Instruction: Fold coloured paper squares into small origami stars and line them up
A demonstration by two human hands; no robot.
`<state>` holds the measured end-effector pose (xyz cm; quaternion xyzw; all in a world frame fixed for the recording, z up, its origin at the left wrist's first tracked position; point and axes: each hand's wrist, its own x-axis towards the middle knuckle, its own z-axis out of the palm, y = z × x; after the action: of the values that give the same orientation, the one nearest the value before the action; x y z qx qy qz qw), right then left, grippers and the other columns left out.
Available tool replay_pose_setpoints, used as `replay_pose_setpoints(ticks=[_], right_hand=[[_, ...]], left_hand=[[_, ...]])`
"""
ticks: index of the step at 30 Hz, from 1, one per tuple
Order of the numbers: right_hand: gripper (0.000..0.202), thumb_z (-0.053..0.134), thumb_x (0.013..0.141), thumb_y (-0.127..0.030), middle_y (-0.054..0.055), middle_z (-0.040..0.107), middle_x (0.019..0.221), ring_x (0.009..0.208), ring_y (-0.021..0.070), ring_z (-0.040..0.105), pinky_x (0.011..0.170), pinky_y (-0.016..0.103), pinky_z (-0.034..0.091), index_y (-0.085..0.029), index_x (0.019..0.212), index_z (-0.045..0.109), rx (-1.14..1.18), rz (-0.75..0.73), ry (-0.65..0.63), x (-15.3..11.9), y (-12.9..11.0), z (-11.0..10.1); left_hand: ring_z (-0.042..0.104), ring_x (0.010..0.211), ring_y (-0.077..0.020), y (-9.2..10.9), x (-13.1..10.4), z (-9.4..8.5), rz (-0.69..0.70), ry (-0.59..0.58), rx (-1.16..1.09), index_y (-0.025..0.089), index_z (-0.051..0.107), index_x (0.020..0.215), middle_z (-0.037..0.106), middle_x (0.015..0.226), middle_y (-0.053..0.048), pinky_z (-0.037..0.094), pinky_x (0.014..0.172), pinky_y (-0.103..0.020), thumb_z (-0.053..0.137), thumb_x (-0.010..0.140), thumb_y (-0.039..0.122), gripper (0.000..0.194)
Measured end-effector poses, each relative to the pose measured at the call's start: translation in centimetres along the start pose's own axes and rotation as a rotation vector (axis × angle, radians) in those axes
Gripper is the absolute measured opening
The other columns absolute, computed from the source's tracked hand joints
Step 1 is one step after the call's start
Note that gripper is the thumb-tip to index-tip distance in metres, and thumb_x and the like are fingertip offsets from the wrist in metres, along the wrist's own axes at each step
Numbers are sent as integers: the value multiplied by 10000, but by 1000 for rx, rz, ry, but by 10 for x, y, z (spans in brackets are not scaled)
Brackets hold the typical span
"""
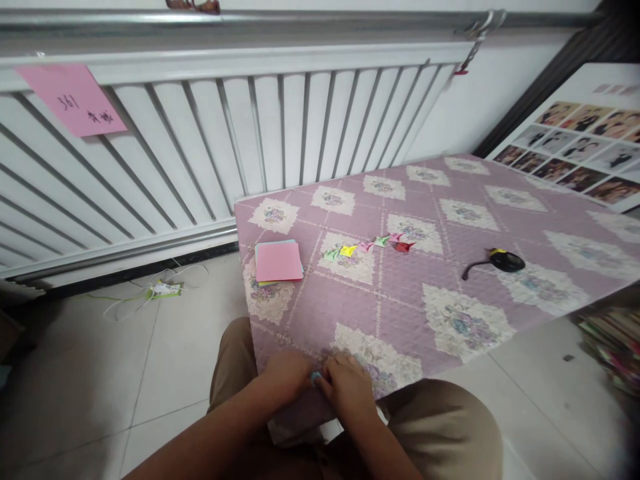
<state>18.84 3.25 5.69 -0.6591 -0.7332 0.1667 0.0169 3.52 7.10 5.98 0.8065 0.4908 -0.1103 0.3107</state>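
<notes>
At the near edge of the table my left hand (287,373) and my right hand (349,385) meet, fingers closed. A small light-blue piece of folded paper (315,379) shows between them, pinched by the fingers; most of it is hidden. Farther in lies a short row of small folded-paper figures: green, a yellow one (349,251), pink, and a red one (404,247) at the right end. To their left rests a stack of square paper sheets (279,261), pink on top, with blue and yellow edges peeking out.
A purple floral cloth (345,300) covers the table. On its right side sits a black object with a curved stem (507,261). A white radiator (280,127) stands behind, bearing a pink note (73,100). A power strip (165,290) with cables lies on the floor at left.
</notes>
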Motion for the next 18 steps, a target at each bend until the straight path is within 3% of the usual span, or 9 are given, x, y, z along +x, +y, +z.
replay_pose_setpoints(ticks=[10, 18], right_hand=[[134, 701, 766, -263, 8, 621, 845, 896, 210, 527, 757, 301, 334, -227, 707, 586, 119, -5, 72, -4, 6, 7], [101, 714, 746, -218, -10, 633, 841, 855, 177, 541, 757, 272, 347, -234, 730, 615, 151, -65, 23, -1, 18, 2]], left_hand=[[651, 907, -299, 1, -1, -5, -50, -35, 74, 209, 726, 926, 716, 950, -94, 500, 757, -373, 577, 836, 448, 295], [655, 883, -315, 5, -4, -11, -46, -46, 67, 184, 727, 901, 711, 905, -111, 493, 753, -383, 593, 810, 431, 296]])
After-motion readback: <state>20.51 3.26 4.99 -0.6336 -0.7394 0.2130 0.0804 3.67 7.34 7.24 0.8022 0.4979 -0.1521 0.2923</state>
